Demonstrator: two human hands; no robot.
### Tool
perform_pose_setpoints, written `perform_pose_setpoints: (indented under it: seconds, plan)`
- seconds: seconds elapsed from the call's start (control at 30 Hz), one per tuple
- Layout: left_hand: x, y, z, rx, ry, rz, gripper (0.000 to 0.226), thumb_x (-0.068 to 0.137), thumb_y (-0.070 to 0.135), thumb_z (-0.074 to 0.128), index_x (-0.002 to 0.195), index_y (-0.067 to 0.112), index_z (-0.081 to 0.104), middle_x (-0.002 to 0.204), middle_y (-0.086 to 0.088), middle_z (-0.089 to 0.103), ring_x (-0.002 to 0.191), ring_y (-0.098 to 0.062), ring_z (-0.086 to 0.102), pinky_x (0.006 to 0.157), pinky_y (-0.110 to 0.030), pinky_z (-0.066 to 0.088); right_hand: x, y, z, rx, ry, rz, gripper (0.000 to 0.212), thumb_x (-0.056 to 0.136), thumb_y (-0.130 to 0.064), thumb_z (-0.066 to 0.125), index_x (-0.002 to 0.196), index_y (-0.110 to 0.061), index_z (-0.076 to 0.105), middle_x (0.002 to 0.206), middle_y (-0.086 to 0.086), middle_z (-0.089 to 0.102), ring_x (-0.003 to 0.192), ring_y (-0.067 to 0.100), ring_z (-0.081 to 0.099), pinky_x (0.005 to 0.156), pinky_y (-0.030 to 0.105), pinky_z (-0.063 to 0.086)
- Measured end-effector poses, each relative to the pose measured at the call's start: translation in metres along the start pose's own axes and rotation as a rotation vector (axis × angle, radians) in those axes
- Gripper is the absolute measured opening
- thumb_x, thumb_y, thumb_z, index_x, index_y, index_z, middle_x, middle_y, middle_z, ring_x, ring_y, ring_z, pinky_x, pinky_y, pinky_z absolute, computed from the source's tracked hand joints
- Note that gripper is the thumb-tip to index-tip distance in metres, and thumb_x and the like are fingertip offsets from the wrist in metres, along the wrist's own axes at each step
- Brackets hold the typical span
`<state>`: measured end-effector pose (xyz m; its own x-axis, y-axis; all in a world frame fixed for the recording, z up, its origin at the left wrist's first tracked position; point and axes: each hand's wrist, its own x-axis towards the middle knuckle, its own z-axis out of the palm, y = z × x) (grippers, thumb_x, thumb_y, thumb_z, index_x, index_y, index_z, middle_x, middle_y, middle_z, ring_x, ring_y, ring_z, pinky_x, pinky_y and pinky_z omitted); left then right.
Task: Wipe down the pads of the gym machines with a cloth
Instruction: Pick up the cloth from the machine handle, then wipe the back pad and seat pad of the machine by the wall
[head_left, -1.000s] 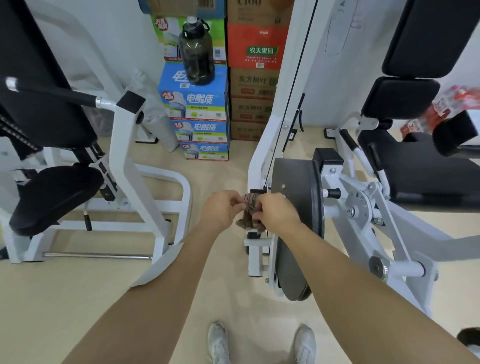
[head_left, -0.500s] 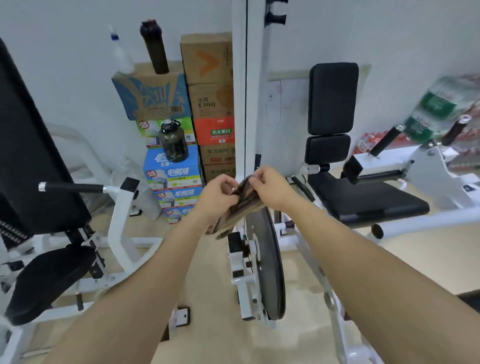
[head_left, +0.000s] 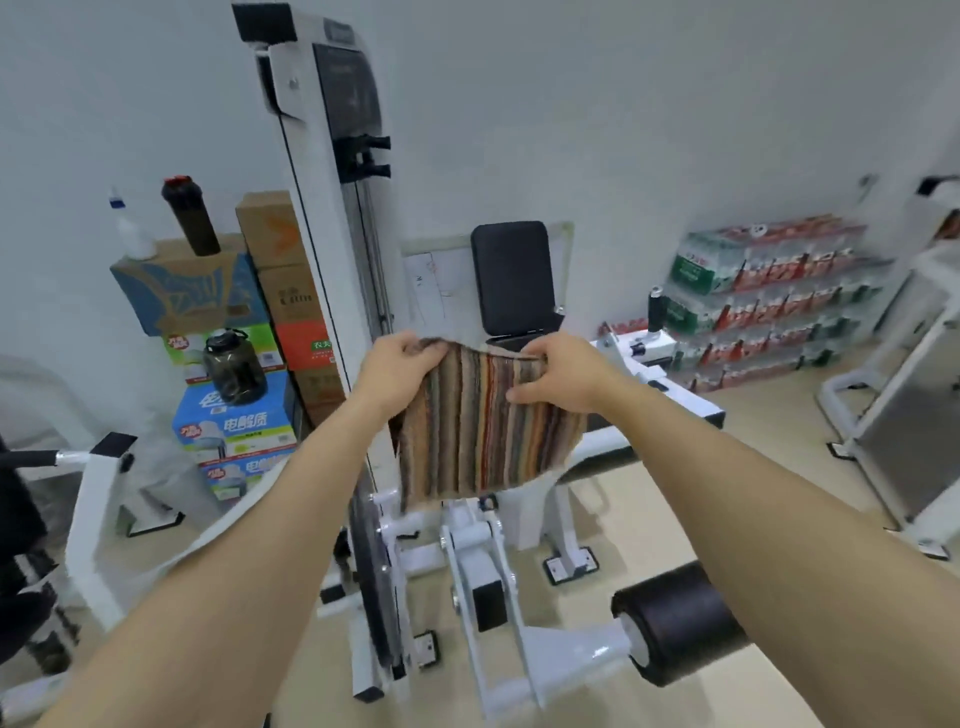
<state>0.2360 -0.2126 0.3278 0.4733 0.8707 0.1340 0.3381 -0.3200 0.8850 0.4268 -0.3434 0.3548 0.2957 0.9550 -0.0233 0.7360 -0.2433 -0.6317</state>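
Beige floor (head_left: 675, 519) below the hands, white wall (head_left: 623, 130) beyond, boxes (head_left: 234, 415) off the left hand (head_left: 397, 371). It and the right hand (head_left: 563, 371) pinch the cloth (head_left: 483, 431) by its top corners; it hangs spread between them, stripes running downward.

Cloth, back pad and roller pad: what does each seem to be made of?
Cloth: soft woven fabric, perhaps terry, matte with multicoloured stripes; it hangs limp between the left hand and right hand, its edge fuzzy.
Back pad: probably black vinyl or leatherette over padding; smooth, faint sheen, rounded corners.
Roller pad: black cylinder, likely foam or vinyl-covered foam; dull, even surface.
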Motion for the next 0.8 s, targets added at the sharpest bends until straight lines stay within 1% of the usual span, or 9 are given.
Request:
perform_pose_setpoints:
  seconds: [0.03,0.1,0.17,0.23,0.4,0.47,0.57,0.67,0.8]
  plan:
    - [-0.002,0.012,0.02,-0.028,-0.018,0.0,0.027,0.091,0.049,0.064,0.09,0.023,0.074,0.09,0.001,0.075,0.089,-0.02,0.07,0.079,-0.032,0.053,-0.01,0.018,-0.013,-0.034,0.011,0.01,0.017,0.087,-0.038,0.075,0.079,-0.026,0.067,0.078,-0.008,0.065,0.083,0.02,0.065,0.071,0.032,0.049]
    - [-0.006,0.035,0.062,-0.101,-0.098,-0.054,0.026,0.092,0.048,0.063,0.095,0.025,0.076,0.097,0.001,0.077,0.094,-0.02,0.072,0.091,-0.035,0.054,-0.023,0.054,-0.038,0.078,0.045,0.064,0.028,0.095,-0.033,0.066,0.069,-0.023,0.065,0.072,-0.001,0.066,0.076,0.025,0.067,0.069,0.035,0.055]
    - [-0.009,0.054,0.101,-0.189,-0.233,-0.204,0.029,0.096,0.039,0.06,0.109,0.017,0.073,0.102,-0.004,0.077,0.096,-0.023,0.072,0.099,-0.04,0.052,-0.034,0.087,-0.063,0.211,0.075,0.107,0.026,0.096,-0.032,0.062,0.081,-0.013,0.069,0.079,0.007,0.069,0.082,0.032,0.071,0.076,0.045,0.061]
    - [-0.011,0.07,0.132,-0.307,-0.36,-0.373,0.031,0.098,0.032,0.057,0.113,0.008,0.069,0.103,-0.01,0.075,0.096,-0.027,0.069,0.101,-0.045,0.051,-0.042,0.116,-0.088,0.251,0.096,0.139,0.028,0.099,-0.029,0.058,0.09,-0.004,0.067,0.075,0.007,0.064,0.072,0.031,0.066,0.068,0.038,0.058]
    - [0.009,0.091,0.209,-0.838,-0.409,-0.458,0.036,0.094,0.034,0.043,0.1,0.01,0.069,0.087,-0.008,0.073,0.074,-0.023,0.068,0.07,-0.032,0.054,-0.044,0.184,-0.138,0.316,0.151,0.16,0.032,0.101,-0.035,0.057,0.106,-0.006,0.069,0.096,0.015,0.073,0.084,0.028,0.071,0.071,0.04,0.062]
    - [0.021,0.088,0.245,-0.999,-0.375,-0.49,0.04,0.097,0.027,0.034,0.098,0.006,0.068,0.085,-0.01,0.074,0.071,-0.022,0.071,0.064,-0.029,0.058,-0.032,0.211,-0.152,0.333,0.157,0.167,0.028,0.1,-0.036,0.058,0.105,-0.011,0.07,0.092,0.009,0.073,0.079,0.02,0.071,0.06,0.031,0.058]
    - [0.044,0.075,0.3,-1.188,-0.394,-0.494,0.044,0.088,0.001,0.032,0.106,-0.006,0.071,0.11,-0.023,0.072,0.096,-0.032,0.074,0.078,-0.038,0.063,0.001,0.249,-0.167,0.386,0.167,0.191,0.029,0.1,-0.034,0.06,0.099,-0.007,0.072,0.081,0.003,0.07,0.066,0.015,0.066,0.054,0.024,0.051]
    - [0.078,0.063,0.346,-1.208,-0.513,-0.445,0.062,0.076,-0.008,0.031,0.135,-0.011,0.052,0.14,-0.03,0.054,0.128,-0.042,0.056,0.104,-0.049,0.049,0.05,0.289,-0.182,0.436,0.158,0.209,0.026,0.099,-0.031,0.062,0.086,-0.009,0.069,0.069,0.001,0.068,0.055,0.013,0.061,0.055,0.022,0.048]
    - [0.138,0.066,0.392,-1.188,-0.561,-0.412,0.057,0.08,-0.011,0.033,0.132,-0.007,0.056,0.14,-0.034,0.051,0.13,-0.046,0.053,0.106,-0.057,0.044,0.12,0.335,-0.211,0.351,0.117,0.212,0.032,0.096,-0.035,0.066,0.072,-0.014,0.062,0.058,-0.006,0.063,0.051,0.009,0.058,0.051,0.02,0.044]
